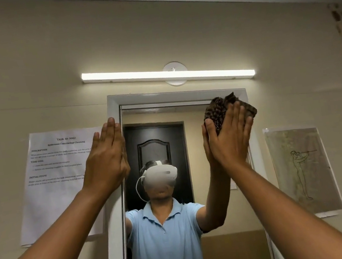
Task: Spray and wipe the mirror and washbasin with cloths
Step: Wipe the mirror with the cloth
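Note:
A white-framed mirror [198, 147] hangs on the beige wall straight ahead. My right hand [229, 137] presses a dark brown patterned cloth [217, 110] flat against the glass near the mirror's upper right corner, fingers straight. My left hand [106, 152] lies flat with straight fingers on the mirror's left frame edge, near the top. The glass reflects a person in a light blue shirt and white headset. The washbasin is out of view.
A lit tube lamp [167, 75] is mounted above the mirror. A printed task sheet [58, 182] is taped to the wall on the left, and a sketch of a figure [302, 169] on the right. A dark door shows in the reflection.

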Demonstrator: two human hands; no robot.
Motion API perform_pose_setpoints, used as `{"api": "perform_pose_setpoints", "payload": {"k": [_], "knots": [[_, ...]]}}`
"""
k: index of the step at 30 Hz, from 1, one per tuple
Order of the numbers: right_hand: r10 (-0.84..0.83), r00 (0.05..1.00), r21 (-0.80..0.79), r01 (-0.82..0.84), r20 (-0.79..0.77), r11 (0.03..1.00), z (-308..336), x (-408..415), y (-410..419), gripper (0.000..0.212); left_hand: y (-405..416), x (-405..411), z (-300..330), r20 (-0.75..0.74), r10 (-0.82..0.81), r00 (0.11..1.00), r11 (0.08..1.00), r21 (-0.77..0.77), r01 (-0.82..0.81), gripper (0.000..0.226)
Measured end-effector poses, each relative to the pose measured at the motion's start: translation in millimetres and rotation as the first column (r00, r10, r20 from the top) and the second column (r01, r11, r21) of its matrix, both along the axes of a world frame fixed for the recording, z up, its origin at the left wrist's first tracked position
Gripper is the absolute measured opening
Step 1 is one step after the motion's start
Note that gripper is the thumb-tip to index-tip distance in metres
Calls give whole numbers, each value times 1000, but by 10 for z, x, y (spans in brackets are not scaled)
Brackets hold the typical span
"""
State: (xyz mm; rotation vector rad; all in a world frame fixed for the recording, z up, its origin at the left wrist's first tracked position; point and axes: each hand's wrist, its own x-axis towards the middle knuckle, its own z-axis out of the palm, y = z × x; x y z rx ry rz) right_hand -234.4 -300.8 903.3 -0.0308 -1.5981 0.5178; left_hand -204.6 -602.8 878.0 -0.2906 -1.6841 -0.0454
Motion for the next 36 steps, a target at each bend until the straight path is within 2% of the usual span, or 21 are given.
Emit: {"api": "perform_pose_setpoints", "payload": {"k": [3,7,11,14,20,25,29,36], "knots": [[41,999,39,-41,-5,998,-33,54,-335,82,-42,5,7,18,-7,1000,1000,-17,7,70],[68,998,295,-61,-13,953,-32,87,-904,77,-83,13,12,62,-32,998,999,-32,34,78],[96,995,486,-88,9,869,138,93,-1424,74,-120,18,14,81,-112,990,992,-47,116,72],[75,997,571,-59,-3,819,239,113,-1711,71,-175,-16,-10,103,-170,980,984,-37,174,63],[79,997,644,-48,-19,764,71,86,-1698,69,-165,-72,-116,85,-243,966,970,15,243,61],[76,997,727,-34,-26,685,-290,75,-1414,71,-186,-63,-204,82,-168,982,986,6,168,63],[39,999,721,-19,-12,693,-376,71,-935,71,-150,-23,-245,100,-96,990,995,-12,97,71],[3,1000,477,-16,30,879,-275,93,-82,70,-148,36,-367,114,-85,990,996,-17,87,74]]}}
